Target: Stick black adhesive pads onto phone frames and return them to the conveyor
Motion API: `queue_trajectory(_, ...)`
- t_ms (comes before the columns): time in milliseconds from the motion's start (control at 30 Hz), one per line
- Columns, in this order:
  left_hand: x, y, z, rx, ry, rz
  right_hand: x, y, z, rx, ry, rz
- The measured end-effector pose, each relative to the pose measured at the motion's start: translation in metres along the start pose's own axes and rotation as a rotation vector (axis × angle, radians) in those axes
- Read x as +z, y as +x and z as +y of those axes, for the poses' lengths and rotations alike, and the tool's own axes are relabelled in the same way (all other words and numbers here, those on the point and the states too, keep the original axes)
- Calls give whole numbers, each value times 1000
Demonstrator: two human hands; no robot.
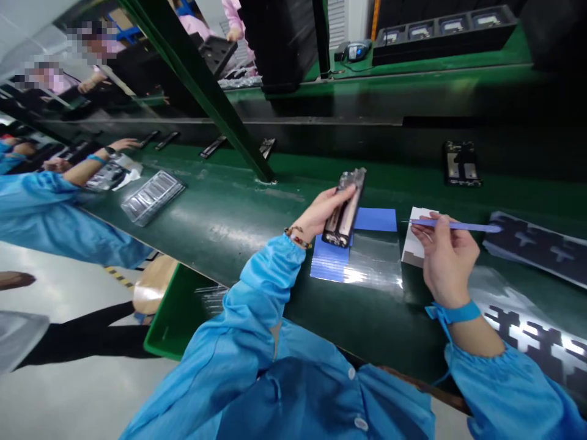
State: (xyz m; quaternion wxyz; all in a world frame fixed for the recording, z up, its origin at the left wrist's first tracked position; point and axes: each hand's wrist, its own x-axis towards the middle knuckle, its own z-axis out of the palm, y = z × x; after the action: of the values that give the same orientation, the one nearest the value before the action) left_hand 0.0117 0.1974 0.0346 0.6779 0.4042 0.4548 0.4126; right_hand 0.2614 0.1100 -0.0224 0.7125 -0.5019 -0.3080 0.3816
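Observation:
My left hand (326, 211) is closed around an opened phone body (345, 211), dark-framed with metallic parts inside, held tilted above the bench. Below it lie blue film sheets (331, 260) and a clear plastic sheet (376, 260). A pair of slim purple-blue tweezers (468, 226) is pinched in my right hand (448, 256), the fine tip pointing left. Under those fingers sits a small white card stack (415, 241). To the right are dark die-cut sheets (536, 241) and a clear sheet with black cut-outs (527, 330).
Another phone body (462, 164) lies at the back right; several more line the bench's rear. A green post (215, 110) crosses the left. A clear tray (153, 197) rests near a co-worker's hand (123, 145). Below the edge stands a green bin (172, 324).

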Motion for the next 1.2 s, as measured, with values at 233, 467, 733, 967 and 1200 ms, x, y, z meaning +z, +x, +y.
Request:
queue_trajectory(233, 24, -23, -44, 296, 493, -275, -14, 7, -27, 0, 21, 48)
queue_trajectory(467, 33, -31, -52, 321, 805, -352, -17, -2, -39, 165, -120, -75)
queue_trajectory(733, 27, -26, -40, 554, 1294, -411, -13, -53, -53, 243, -456, -535)
queue_trajectory(967, 26, -23, -45, 590, 1326, -416, -12, -82, -33, 99, -587, -591)
queue_trajectory(1200, 27, -23, -47, 592, 1328, -419, -4, -86, -30, 106, -544, -574)
